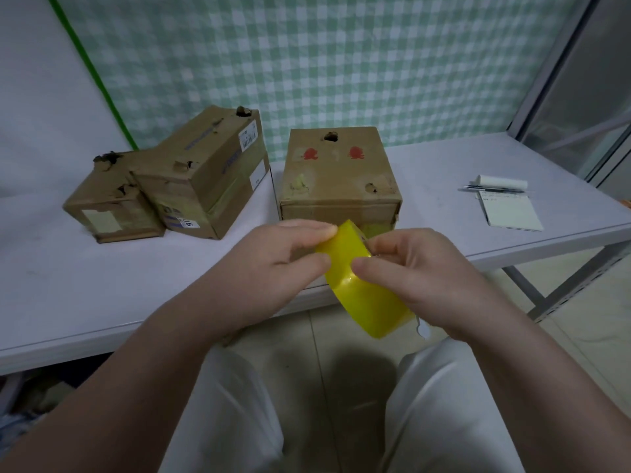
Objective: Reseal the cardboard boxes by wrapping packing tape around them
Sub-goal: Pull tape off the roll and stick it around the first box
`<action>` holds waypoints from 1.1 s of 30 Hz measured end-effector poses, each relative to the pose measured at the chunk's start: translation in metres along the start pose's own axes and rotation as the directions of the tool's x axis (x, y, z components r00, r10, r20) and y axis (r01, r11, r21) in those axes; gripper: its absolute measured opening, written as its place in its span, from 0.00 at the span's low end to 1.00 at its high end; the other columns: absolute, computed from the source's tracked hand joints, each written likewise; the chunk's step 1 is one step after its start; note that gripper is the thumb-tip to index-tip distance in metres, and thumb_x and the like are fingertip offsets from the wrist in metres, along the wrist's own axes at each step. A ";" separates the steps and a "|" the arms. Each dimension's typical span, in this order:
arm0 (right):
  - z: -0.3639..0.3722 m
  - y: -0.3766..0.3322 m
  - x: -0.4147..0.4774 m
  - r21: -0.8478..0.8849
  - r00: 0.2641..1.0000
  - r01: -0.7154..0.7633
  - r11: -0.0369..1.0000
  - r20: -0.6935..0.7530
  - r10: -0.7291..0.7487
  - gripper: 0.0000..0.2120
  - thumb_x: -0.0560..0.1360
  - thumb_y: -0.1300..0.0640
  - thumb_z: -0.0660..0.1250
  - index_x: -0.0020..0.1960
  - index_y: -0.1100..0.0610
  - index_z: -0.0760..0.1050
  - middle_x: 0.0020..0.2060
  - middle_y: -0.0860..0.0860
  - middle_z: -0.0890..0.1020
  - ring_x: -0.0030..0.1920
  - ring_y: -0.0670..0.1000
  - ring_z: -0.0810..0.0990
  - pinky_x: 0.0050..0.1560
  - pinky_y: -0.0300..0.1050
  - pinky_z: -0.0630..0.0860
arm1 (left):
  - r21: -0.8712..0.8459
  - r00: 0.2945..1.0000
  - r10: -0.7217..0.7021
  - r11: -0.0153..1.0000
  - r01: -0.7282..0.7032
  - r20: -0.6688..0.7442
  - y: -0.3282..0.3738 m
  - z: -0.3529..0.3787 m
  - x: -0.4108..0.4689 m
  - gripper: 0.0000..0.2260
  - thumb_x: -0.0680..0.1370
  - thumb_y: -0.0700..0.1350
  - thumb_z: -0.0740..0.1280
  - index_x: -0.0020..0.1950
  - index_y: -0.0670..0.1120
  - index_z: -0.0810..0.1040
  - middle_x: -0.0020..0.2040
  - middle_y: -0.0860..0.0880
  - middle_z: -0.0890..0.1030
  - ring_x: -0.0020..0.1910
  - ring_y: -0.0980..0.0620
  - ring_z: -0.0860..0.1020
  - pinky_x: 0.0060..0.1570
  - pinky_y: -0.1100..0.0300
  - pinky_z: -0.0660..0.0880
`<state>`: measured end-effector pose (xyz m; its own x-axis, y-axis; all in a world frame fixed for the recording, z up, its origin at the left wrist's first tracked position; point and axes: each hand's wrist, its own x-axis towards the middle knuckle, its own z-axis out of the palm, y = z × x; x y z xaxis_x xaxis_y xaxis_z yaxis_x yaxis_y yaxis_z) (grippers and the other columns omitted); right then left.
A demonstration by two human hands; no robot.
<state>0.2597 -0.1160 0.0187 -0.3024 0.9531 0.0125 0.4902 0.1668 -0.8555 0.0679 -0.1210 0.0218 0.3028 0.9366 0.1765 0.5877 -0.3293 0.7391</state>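
A yellow roll of packing tape (362, 285) is held over the table's front edge between both hands. My left hand (276, 264) pinches its upper left rim with thumb and fingers. My right hand (420, 274) grips the roll from the right, thumb pressed on its outer face. Just behind the roll stands a worn cardboard box (341, 175) with red marks and holes in its top. Two more battered boxes lie at the left: a large one (211, 172) leaning on a smaller one (109, 203).
The grey table (102, 285) runs across the view, with a notepad (508, 213), a pen (491, 190) and a white paper roll (502, 182) at the right. A green checked curtain hangs behind. My knees in white trousers are below the table edge.
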 end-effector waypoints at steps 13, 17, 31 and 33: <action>0.016 -0.012 -0.010 -0.473 0.986 0.062 0.879 -0.108 -0.127 0.20 0.73 0.48 0.66 0.29 0.57 0.66 0.22 0.51 0.66 0.27 0.50 0.67 0.28 0.45 0.61 | 0.358 0.932 0.052 0.930 0.086 -0.359 0.018 0.032 0.012 0.07 0.77 0.42 0.64 0.43 0.44 0.81 0.41 0.49 0.80 0.41 0.50 0.76 0.43 0.52 0.73; 0.017 -0.009 -0.010 -0.465 0.986 0.052 0.884 -0.116 -0.119 0.19 0.73 0.48 0.65 0.30 0.59 0.68 0.23 0.52 0.69 0.29 0.52 0.70 0.29 0.46 0.63 | 0.423 0.951 0.030 0.900 0.107 -0.306 0.015 0.038 0.014 0.07 0.80 0.44 0.59 0.45 0.46 0.74 0.44 0.48 0.76 0.46 0.48 0.73 0.45 0.54 0.69; 0.006 0.020 0.002 0.278 0.975 -0.163 0.947 0.189 0.113 0.27 0.67 0.40 0.71 0.46 0.66 0.79 0.33 0.53 0.79 0.35 0.49 0.77 0.39 0.45 0.71 | -0.612 0.872 -0.487 0.706 0.356 -0.055 0.027 0.017 0.021 0.10 0.82 0.40 0.56 0.43 0.43 0.72 0.36 0.47 0.75 0.30 0.56 0.77 0.28 0.66 0.74; -0.001 0.025 0.000 0.380 0.918 -0.239 0.894 0.388 0.080 0.23 0.67 0.49 0.69 0.53 0.66 0.79 0.42 0.57 0.82 0.43 0.53 0.81 0.44 0.46 0.75 | -0.652 0.852 -0.520 0.667 0.360 -0.061 0.023 0.014 0.023 0.09 0.82 0.40 0.56 0.44 0.43 0.72 0.35 0.47 0.75 0.29 0.55 0.77 0.28 0.66 0.74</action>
<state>0.2730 -0.1111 -0.0025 -0.5555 0.7905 -0.2580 0.1996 -0.1744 -0.9642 0.0991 -0.1089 0.0335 -0.0930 0.9765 -0.1942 0.0121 0.1961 0.9805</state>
